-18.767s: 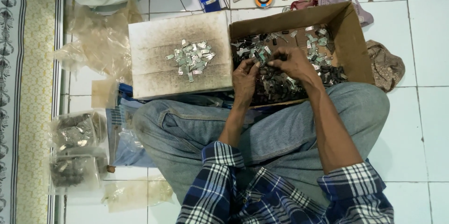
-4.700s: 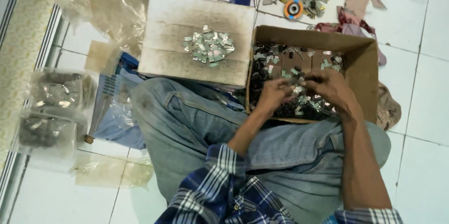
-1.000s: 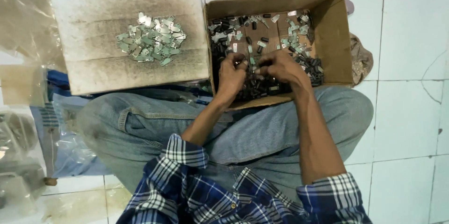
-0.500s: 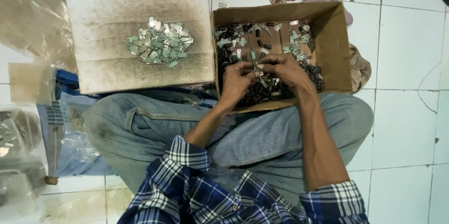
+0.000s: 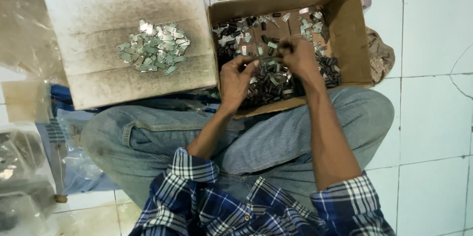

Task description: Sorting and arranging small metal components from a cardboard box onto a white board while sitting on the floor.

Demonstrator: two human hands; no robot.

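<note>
Nearest the viewer, clear plastic bags [image 5: 24, 167] of parts lie on the tiled floor at lower left. Beyond the knees, an open brown cardboard box [image 5: 354, 34] holds a heap of small dark and silvery metal parts [image 5: 276, 83]. The left hand [image 5: 235, 79] rests on the heap, fingers curled among the pieces. The right hand [image 5: 295, 56], just beside it, pinches a small part between its fingertips. Left of the box, a soiled flat cardboard sheet [image 5: 98, 73] bears a pile of silvery metal plates [image 5: 153, 52], well apart from both hands.
</note>
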